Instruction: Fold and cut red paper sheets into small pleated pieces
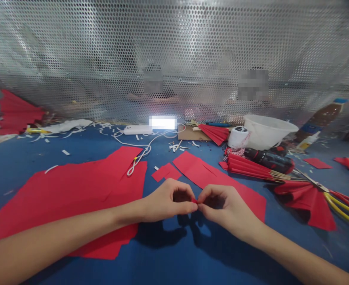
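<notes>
My left hand (166,202) and my right hand (224,206) meet above the blue table (177,257), fingers curled. Together they pinch a small red paper piece (194,201) between their fingertips. Most of the piece is hidden inside the fingers. A large red paper sheet (73,190) lies under my left forearm. Another red sheet (210,174) lies just behind my right hand. A small red paper scrap (166,172) rests between the two sheets.
Folded red paper fans (251,166) and scissors with yellow handles (331,194) lie at the right. A white bowl (267,130), a string spool (238,136), a black tool (269,158), a white cable (141,152) and a bottle (319,118) stand near the perforated metal screen (174,55).
</notes>
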Tool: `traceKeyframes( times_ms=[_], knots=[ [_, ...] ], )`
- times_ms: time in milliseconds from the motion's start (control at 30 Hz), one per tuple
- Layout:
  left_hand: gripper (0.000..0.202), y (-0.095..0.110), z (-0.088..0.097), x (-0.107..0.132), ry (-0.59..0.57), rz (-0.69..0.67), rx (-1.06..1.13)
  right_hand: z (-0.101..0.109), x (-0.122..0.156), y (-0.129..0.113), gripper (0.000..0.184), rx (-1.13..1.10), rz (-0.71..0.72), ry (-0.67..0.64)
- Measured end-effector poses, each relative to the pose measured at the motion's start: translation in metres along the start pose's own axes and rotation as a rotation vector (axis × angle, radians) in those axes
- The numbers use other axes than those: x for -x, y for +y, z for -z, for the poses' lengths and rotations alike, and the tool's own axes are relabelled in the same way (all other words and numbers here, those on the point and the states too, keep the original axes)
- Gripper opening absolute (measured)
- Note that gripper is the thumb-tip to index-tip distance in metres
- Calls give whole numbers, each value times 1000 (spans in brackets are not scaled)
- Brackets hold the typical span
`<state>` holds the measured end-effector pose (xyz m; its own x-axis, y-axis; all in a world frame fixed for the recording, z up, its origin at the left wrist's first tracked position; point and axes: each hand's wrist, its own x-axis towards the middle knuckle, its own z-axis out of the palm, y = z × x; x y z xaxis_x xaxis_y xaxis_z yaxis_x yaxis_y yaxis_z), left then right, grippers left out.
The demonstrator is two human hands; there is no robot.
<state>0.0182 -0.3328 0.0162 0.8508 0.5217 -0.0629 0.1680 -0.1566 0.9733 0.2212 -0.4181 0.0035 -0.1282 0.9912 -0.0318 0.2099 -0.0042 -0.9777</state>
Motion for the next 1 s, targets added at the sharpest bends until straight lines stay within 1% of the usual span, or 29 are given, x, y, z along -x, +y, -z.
traceKeyframes(
  times_ms=[67,267,367,467,533,633,667,900,1000],
  knots=[
    [11,0,-1,0,11,7,-14,0,0,-1,4,11,5,-9],
    [9,0,0,0,-23,6,-7,-2,-1,-4,1,-45,-5,-61],
    [9,-1,0,0,-19,-20,-43,-3,-1,-4,3,-67,-33,-68],
    [9,-3,-2,-1,-19,-6,-47,-4,-1,-3,5,-79,-65,-73],
    [10,-4,-2,-2,-22,5,-42,-5,0,-3,13,-130,-65,-65],
    [11,-5,-3,-3,-24,12,-43,-6,0,-4,31,-205,-45,-67],
    [11,-5,-3,-3,-23,17,-46,-6,0,-5,33,-208,-40,-76],
    [15,-6,-1,-3,-4,60,-17,-5,0,-6,19,-153,-6,-115],
    [12,-6,-2,-4,-8,51,-27,-5,0,-4,18,-130,-1,-117]
  ],
)
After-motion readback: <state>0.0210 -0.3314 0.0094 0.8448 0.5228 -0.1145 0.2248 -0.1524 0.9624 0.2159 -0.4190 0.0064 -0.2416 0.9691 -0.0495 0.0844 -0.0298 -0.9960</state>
